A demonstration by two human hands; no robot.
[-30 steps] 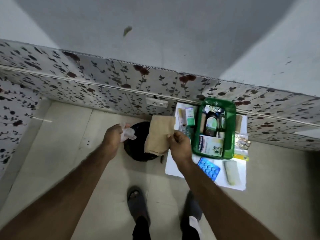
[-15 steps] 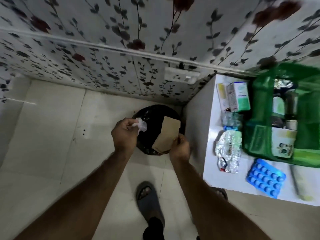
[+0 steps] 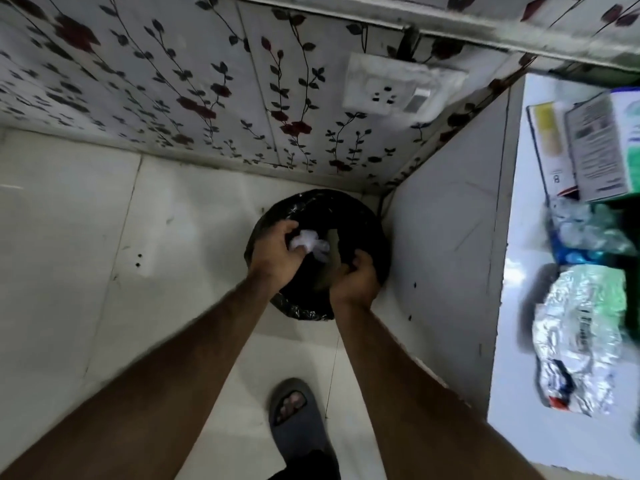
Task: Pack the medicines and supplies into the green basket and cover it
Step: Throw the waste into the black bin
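Both my hands reach into a black-lined waste bin (image 3: 372,233) on the floor. My left hand (image 3: 275,252) grips a crumpled white wrapper (image 3: 310,244) over the bin's opening. My right hand (image 3: 356,277) holds a brown paper bag (image 3: 330,258), which stands edge-on down inside the bin and is partly hidden by the hand. On the white table (image 3: 512,393) at the right lie medicine boxes (image 3: 595,150), a clear plastic packet (image 3: 585,233) and a silver foil pack (image 3: 581,344). The green basket is almost out of the frame at the right edge.
The bin stands in the corner between the flowered wall (image 3: 173,84) and the table's white side panel (image 3: 446,209). A wall socket (image 3: 398,86) sits above it. My sandalled foot (image 3: 294,414) stands on the tiled floor just behind the bin.
I have bent closer to the bin. Both hands moved down into its opening, and the brown paper bag went from above the rim to inside the bin. The basket slid out of view.
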